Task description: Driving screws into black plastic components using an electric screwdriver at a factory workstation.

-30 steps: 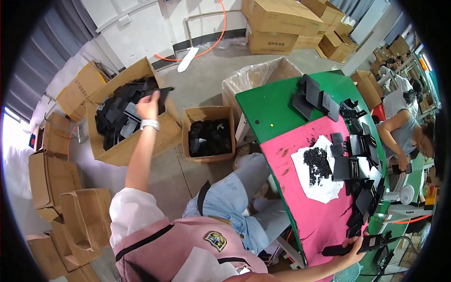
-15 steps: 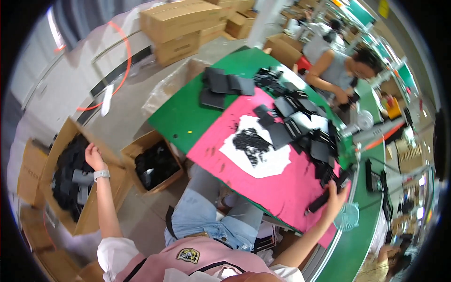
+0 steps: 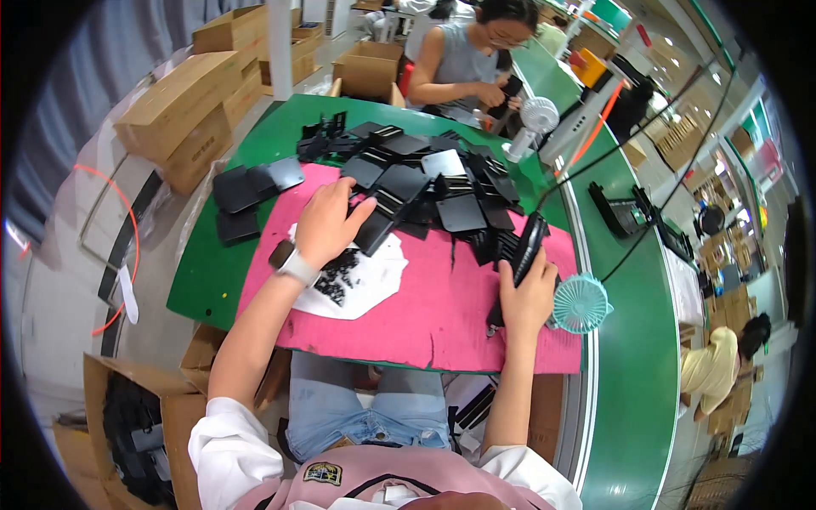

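Note:
My left hand (image 3: pixel 330 223) is at the near left edge of a pile of flat black plastic parts (image 3: pixel 399 183), its thumb and fingers apart. Whether its fingertips touch the nearest part, I cannot tell. Lower right, my right hand (image 3: pixel 527 297) is wrapped round a black electric screwdriver (image 3: pixel 530 242), its tip pointing down toward the pink mat (image 3: pixel 425 327). Under my left wrist lies a white sheet (image 3: pixel 374 293) with many tiny black pieces (image 3: pixel 338 285), partly hidden by my hand.
More flat black parts (image 3: pixel 238 195) lie on the green table (image 3: pixel 200 276) at left. A teal fan (image 3: pixel 582 303) stands beside my right hand, a white fan (image 3: pixel 535 123) farther back. Open cartons (image 3: pixel 170 408) are at lower left. A co-worker (image 3: pixel 467 72) sits across, handling a black part.
My left hand has come from the open carton at the left up to the pile on the table. My right hand still holds the screwdriver. The view has turned toward the table.

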The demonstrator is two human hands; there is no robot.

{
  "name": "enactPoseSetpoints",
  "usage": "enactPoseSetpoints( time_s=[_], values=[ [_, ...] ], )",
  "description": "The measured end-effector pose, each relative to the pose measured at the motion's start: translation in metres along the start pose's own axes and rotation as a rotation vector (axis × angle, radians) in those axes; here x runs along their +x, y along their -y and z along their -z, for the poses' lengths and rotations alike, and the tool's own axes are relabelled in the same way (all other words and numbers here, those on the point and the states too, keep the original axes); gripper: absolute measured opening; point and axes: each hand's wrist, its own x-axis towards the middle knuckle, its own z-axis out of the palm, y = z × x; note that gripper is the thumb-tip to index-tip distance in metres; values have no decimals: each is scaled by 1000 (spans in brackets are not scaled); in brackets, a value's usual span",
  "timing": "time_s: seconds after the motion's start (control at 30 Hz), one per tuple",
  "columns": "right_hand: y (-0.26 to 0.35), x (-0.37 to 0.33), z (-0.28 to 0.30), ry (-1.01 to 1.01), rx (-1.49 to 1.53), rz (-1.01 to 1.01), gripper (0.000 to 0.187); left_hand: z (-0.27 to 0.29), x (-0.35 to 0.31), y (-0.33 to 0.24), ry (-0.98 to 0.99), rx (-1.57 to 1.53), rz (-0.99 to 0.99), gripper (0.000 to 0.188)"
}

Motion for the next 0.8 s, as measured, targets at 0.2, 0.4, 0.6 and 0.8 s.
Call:
enactPoseSetpoints(
  time_s=[0.2,0.4,0.6,0.8],
  values=[
    [4,2,4,-103,52,308,59,-42,30,-3,321,98,178,52],
    [21,24,-21,162,-99,406,61,-29,33,-8,249,-61,248,51],
    [21,34,-33,198,-86,391,51,-25,24,0,264,-908,499,25],
    [20,36,-30,169,129,247,47,-7,21,-19,273,-1355,573,21]
  ],
)
